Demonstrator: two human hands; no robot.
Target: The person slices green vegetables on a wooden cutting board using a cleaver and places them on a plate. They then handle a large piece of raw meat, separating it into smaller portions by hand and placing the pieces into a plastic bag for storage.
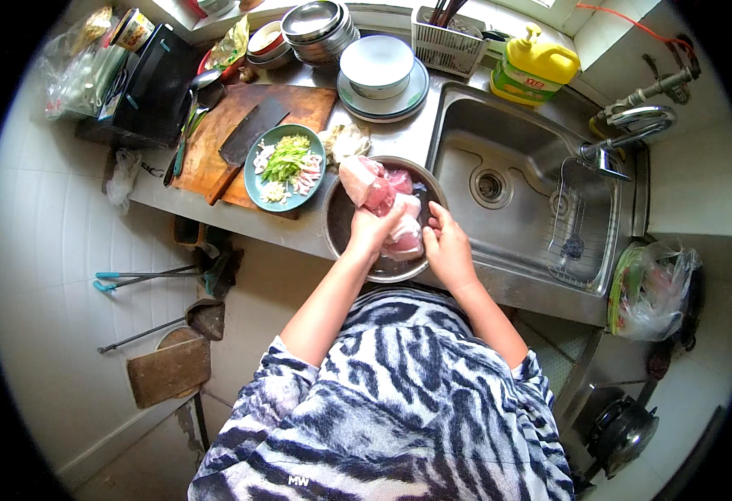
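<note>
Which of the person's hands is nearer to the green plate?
Left. The left hand, on the raw meat in the metal bowl, is right of the green plate; the right hand is farther right, at the bowl's sink side.

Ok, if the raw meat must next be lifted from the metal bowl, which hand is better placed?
Probably the left hand: it grips the raw meat in the metal bowl, while the right hand is at the bowl's right side without a clear hold.

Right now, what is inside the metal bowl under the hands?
Raw meat, held by the left hand, is in or just above the metal bowl, whose dark interior shows beside it. What lies beneath the meat is hidden.
</note>
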